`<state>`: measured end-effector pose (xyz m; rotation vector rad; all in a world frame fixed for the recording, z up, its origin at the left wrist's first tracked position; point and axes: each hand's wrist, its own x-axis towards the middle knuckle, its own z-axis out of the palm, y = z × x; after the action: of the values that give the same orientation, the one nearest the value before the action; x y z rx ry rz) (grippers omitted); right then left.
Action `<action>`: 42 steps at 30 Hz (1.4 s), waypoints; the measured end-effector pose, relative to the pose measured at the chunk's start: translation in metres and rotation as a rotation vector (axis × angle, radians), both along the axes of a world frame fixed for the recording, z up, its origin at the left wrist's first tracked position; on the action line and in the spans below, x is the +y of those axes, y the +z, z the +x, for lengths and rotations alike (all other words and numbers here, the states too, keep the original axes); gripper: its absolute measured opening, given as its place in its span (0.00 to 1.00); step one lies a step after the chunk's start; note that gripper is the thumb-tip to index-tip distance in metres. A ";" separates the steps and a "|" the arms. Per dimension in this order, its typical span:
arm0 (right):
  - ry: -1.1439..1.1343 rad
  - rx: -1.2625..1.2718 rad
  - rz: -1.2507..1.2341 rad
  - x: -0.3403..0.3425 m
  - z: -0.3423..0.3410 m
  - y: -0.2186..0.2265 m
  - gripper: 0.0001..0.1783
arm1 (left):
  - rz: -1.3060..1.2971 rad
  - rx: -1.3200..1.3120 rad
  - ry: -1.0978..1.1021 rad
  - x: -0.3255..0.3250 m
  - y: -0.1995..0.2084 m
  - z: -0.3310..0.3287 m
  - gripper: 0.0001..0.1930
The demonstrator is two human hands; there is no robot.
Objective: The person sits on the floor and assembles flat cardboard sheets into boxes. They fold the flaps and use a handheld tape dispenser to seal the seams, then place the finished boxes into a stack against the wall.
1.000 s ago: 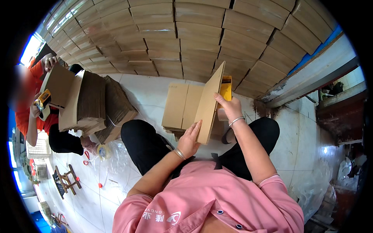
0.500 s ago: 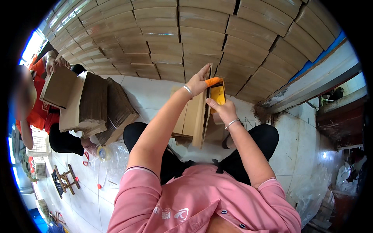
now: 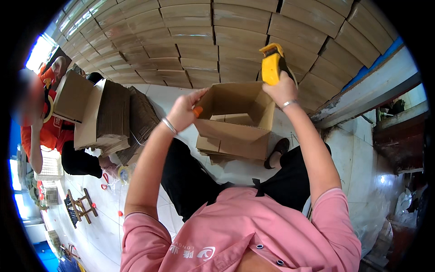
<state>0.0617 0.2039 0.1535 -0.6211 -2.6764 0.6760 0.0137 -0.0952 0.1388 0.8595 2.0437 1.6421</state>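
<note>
A brown cardboard box [image 3: 240, 133] stands opened out between my knees, its upper side open and its inner walls showing. My left hand [image 3: 183, 111] grips the box's left wall, fingers along the outside; an orange finger cover [image 3: 197, 111] shows on one finger. By the box's far right corner, my right hand [image 3: 281, 90] is closed around a yellow hand-held tape dispenser [image 3: 271, 68], raised above the rim. The dispenser's grip is partly hidden by my fingers. Flattened cardboard pieces [image 3: 208, 145] lie under the box.
A wall of stacked cartons [image 3: 190, 38] rises ahead. On the left, a person in orange [image 3: 43, 131] handles a carton [image 3: 72, 97] beside a pile of flat cardboard [image 3: 112, 115]. A small stool [image 3: 80, 207] and red scissors [image 3: 105, 181] are on the tiled floor. A doorframe [image 3: 358, 90] borders the right.
The flat, folded box has been opened into a square shape. My right hand has lifted the tape dispenser up and right; my left hand has moved left and nearer to me with the box wall.
</note>
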 end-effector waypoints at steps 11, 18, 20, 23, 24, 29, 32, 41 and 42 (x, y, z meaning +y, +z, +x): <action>0.134 0.035 -0.821 0.043 0.045 -0.030 0.24 | -0.446 0.378 0.569 0.039 -0.018 0.034 0.29; 0.150 -0.001 -0.693 0.024 0.093 -0.049 0.30 | -0.499 0.407 0.512 0.050 -0.015 0.038 0.28; 0.052 -0.043 -0.360 0.014 0.089 -0.053 0.35 | -0.585 0.451 0.412 0.053 -0.007 0.048 0.26; -0.031 -0.126 -0.161 -0.008 0.082 -0.036 0.38 | -0.451 0.587 0.255 0.037 -0.003 0.047 0.24; -0.043 -0.140 -0.113 -0.009 0.080 -0.036 0.36 | -0.418 0.511 0.136 0.036 -0.004 0.049 0.27; -0.052 -0.164 -0.039 -0.009 0.076 -0.041 0.34 | -0.738 0.750 0.012 0.048 0.004 0.067 0.35; -0.051 -0.206 0.039 -0.012 0.075 -0.036 0.33 | -0.933 0.790 -0.075 0.051 0.021 0.074 0.40; -0.032 -0.268 0.129 -0.020 0.069 -0.021 0.32 | -0.966 0.804 -0.077 0.058 0.011 0.070 0.34; -0.040 -0.268 0.123 -0.016 0.065 -0.023 0.32 | -0.977 0.798 -0.053 0.061 0.015 0.066 0.34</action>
<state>0.1266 0.1875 0.1302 -0.7779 -2.9137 0.4395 0.0794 -0.0342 0.1541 1.2163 2.8171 0.0639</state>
